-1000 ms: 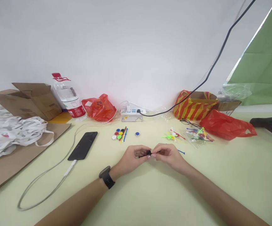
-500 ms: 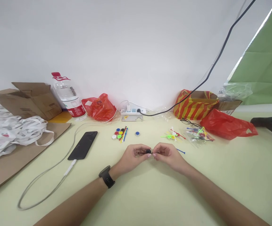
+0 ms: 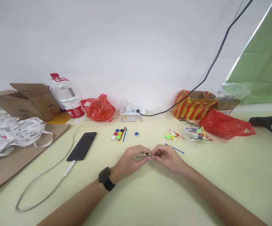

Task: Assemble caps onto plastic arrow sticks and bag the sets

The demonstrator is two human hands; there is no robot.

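My left hand [image 3: 131, 159] and my right hand [image 3: 166, 157] meet fingertip to fingertip over the pale yellow table [image 3: 150, 201]. Between them they pinch a small black toy piece [image 3: 147, 154], a thin black stick with a little round black part on it. Both hands have their fingers closed around it. A black watch [image 3: 105, 178] sits on my left wrist. Just beyond my right hand lies a loose blue stick [image 3: 174, 148].
A black phone [image 3: 82, 145] on a grey cable [image 3: 43, 185] lies left. Coloured discs and sticks [image 3: 119, 134], a blue disc [image 3: 136, 134], assembled toys [image 3: 171, 135] and a bag of parts [image 3: 198, 134] lie ahead. Red bags, boxes, a water bottle [image 3: 67, 98] and a power strip [image 3: 131, 111] line the wall.
My hands have stayed together on the black piece, shifting slightly toward me and down; the round part now sits closer to my right fingers.
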